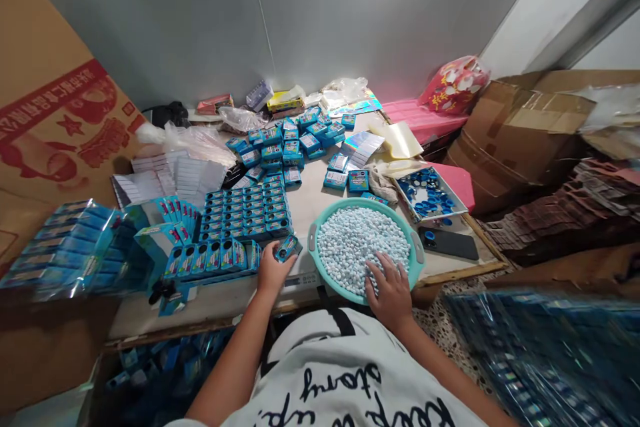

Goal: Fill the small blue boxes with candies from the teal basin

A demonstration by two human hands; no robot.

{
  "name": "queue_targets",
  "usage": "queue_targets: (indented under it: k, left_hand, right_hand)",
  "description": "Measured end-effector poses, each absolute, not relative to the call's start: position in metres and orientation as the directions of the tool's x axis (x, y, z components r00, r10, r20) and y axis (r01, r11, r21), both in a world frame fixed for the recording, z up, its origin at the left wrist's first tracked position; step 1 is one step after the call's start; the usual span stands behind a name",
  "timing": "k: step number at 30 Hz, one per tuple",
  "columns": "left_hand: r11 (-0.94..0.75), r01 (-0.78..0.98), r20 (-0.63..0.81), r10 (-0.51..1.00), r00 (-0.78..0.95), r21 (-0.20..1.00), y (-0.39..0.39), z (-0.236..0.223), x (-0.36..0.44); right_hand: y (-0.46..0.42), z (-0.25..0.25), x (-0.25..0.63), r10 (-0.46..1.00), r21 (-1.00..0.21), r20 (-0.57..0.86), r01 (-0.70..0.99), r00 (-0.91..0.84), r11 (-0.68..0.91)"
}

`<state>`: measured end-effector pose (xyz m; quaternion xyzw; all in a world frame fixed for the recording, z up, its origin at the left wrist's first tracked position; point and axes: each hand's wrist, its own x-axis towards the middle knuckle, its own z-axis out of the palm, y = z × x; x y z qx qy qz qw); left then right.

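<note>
My left hand (273, 269) is closed around a small blue box (287, 249) with a dark round spot on its front, held just left of the basin. My right hand (391, 288) lies with its fingers spread on small white and pale-blue pellets (355, 247). These fill a turquoise basin (313, 240) with grey handles. To the left of my left hand, rows of similar blue boxes (245, 210) stand packed together, with an open display carton (210, 260) of them in front. A loose heap of blue boxes (293, 140) lies farther back.
Right of the basin are a tray of blue round pieces (430, 195) and a dark phone (453, 244). Plastic-wrapped stacks (75, 247) stand at the left. Large cardboard boxes flank the table, one (515, 140) at the right. A grey wall (320, 20) closes the back.
</note>
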<state>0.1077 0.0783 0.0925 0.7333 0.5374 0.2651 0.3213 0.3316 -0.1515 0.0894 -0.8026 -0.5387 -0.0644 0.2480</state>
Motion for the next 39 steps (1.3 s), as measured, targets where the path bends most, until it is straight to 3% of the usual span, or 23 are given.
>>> queue_targets:
  k: [8, 21, 30, 36, 39]
  left_hand:
    - [-0.241, 0.428, 0.147, 0.959, 0.241, 0.871, 0.084, 0.126, 0.102]
    - [-0.243, 0.423, 0.193, 0.969, 0.158, 0.873, 0.092, 0.14, 0.084]
    - [-0.203, 0.409, 0.128, 0.971, 0.204, 0.89, 0.092, 0.13, 0.083]
    - [-0.056, 0.484, -0.115, 0.941, 0.317, 0.873, 0.084, 0.09, 0.099]
    - [-0.121, 0.51, -0.091, 0.924, 0.371, 0.851, 0.081, 0.08, 0.106]
  right_hand:
    - [-0.153, 0.087, 0.333, 0.841, -0.353, 0.352, 0.891, 0.41, -0.287]
    - [-0.155, 0.082, 0.332, 0.839, -0.339, 0.372, 0.9, 0.396, -0.275]
    - [-0.155, 0.08, 0.333, 0.839, -0.33, 0.38, 0.904, 0.389, -0.271]
    - [-0.155, 0.078, 0.334, 0.843, -0.327, 0.382, 0.909, 0.379, -0.26]
    - [-0.155, 0.079, 0.334, 0.841, -0.322, 0.39, 0.912, 0.374, -0.255]
